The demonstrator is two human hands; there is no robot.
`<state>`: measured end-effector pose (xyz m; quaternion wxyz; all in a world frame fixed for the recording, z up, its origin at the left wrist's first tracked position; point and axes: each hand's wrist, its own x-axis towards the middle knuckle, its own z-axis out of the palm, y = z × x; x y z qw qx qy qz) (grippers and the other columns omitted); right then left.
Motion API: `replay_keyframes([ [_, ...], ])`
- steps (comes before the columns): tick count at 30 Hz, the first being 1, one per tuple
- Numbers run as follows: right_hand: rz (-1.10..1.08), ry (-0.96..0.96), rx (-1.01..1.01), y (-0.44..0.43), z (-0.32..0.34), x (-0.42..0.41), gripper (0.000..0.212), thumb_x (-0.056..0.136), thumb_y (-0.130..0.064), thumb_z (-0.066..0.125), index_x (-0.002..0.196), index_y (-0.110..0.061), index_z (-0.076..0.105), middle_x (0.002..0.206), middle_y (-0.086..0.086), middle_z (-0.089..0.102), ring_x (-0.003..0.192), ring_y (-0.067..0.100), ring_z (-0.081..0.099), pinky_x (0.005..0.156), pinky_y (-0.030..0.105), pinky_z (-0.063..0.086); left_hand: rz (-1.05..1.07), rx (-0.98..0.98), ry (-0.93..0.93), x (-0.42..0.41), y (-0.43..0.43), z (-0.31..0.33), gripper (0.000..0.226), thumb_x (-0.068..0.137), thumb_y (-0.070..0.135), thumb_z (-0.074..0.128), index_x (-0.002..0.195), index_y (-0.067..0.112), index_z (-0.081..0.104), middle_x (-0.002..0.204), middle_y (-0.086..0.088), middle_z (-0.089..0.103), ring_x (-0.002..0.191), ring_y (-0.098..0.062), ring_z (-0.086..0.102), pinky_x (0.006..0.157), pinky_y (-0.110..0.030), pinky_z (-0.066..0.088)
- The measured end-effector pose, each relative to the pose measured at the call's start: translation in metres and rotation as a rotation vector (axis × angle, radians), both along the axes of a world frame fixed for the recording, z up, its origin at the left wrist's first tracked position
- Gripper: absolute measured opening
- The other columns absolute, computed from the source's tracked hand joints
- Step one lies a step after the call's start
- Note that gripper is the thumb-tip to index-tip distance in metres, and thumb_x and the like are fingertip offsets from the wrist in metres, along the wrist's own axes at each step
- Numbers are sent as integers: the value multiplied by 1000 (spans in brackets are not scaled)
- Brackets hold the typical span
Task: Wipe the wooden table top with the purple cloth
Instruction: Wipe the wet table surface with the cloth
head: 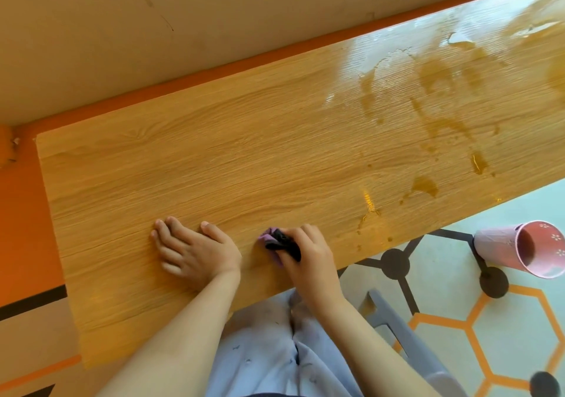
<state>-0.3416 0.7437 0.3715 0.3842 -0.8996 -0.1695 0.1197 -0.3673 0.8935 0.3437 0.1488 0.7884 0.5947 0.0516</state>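
- Here, left hand (195, 251), one: palm down on the table (244, 139), fingers straight and slightly spread, pointing away from the person; it holds nothing. Forearm crosses the near edge of the table.
- Right hand (308, 256), one: just beside the left hand, on its right, apart from it. Fingers and thumb curled round the cloth (279, 242); knuckles up, wrist over the near edge.
- Cloth, one: purple with a dark part, bunched into a small wad. It sits in the right hand's grip and rests on the table near the near edge, between the two hands. Only the part sticking out past the fingers shows.
- Table, one: long wooden top, light grain, running along a beige wall (153, 29) with an orange strip at its far edge.
- Wet patches (428, 97), several: brownish pools and drops over the right half of the table, well apart from the cloth; glare lies over the farthest ones.
- Cup (526, 248), one: pink, on its side on the floor (504, 335) to the right, below the table's near edge, mouth open to view.
- Chair (406, 344), one: grey, partly seen under the right arm.
- Floor: pale, with orange hexagon lines.
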Motion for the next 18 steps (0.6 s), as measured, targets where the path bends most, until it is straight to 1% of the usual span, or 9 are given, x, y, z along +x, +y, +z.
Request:
replay_keyframes([
  [2, -76, -8, 20, -19, 1, 21, 20, 78, -17, 61, 96, -9, 64, 86, 2, 55, 85, 18, 51, 72, 22, 39, -3, 7, 4, 1, -1, 0, 61, 89, 35, 35, 142, 4, 34, 156, -11, 27, 145, -30, 19, 112, -48, 16],
  [4, -194, -35, -9, -48, 1, 48, 21, 77, -8, 66, 98, -9, 64, 88, 2, 55, 86, 20, 53, 74, 22, 38, 7, 16, 12, 0, 0, -2, 60, 90, 34, 36, 143, 5, 34, 156, -10, 26, 145, -30, 19, 112, -48, 15],
  [5, -254, -57, -41, -65, 1, 63, 19, 78, -7, 68, 97, -8, 63, 88, 1, 55, 86, 21, 53, 73, 21, 36, 11, 22, 18, 0, 0, -2, 60, 90, 34, 36, 143, 5, 33, 156, -10, 26, 145, -30, 18, 113, -48, 15],
  [8, -411, -84, -108, -116, 4, 101, 15, 84, -11, 67, 97, -6, 63, 89, 2, 55, 87, 23, 54, 74, 19, 32, 0, 35, 26, 0, 0, -1, 60, 90, 34, 36, 142, 5, 34, 156, -10, 26, 145, -30, 18, 113, -48, 15],
  [11, -469, -86, -142, -138, 5, 110, 17, 84, -11, 67, 99, -5, 63, 92, 6, 58, 91, 26, 55, 76, 17, 31, 21, 44, 25, 1, -1, -1, 61, 89, 35, 34, 142, 5, 34, 155, -10, 26, 145, -29, 18, 113, -47, 15],
  [14, -402, -87, -127, -116, 4, 83, 19, 81, -9, 68, 99, -6, 63, 91, 5, 57, 89, 23, 54, 74, 20, 35, 11, 47, 12, 0, -2, 1, 62, 88, 37, 31, 141, 6, 34, 155, -10, 26, 145, -30, 18, 113, -48, 15],
  [16, -257, -52, -75, -84, 1, 54, 24, 77, -6, 69, 100, -7, 63, 91, 4, 56, 88, 21, 53, 75, 27, 42, 19, 47, 8, 2, -2, 2, 62, 88, 37, 31, 141, 6, 34, 155, -9, 26, 145, -29, 18, 113, -49, 15],
  [18, -83, -3, -17, -48, 0, 22, 27, 73, -7, 70, 98, -9, 62, 90, 3, 55, 88, 20, 51, 75, 28, 42, 21, 47, 20, 2, -1, 1, 60, 89, 36, 33, 141, 7, 35, 155, -9, 27, 145, -30, 19, 112, -49, 16],
])
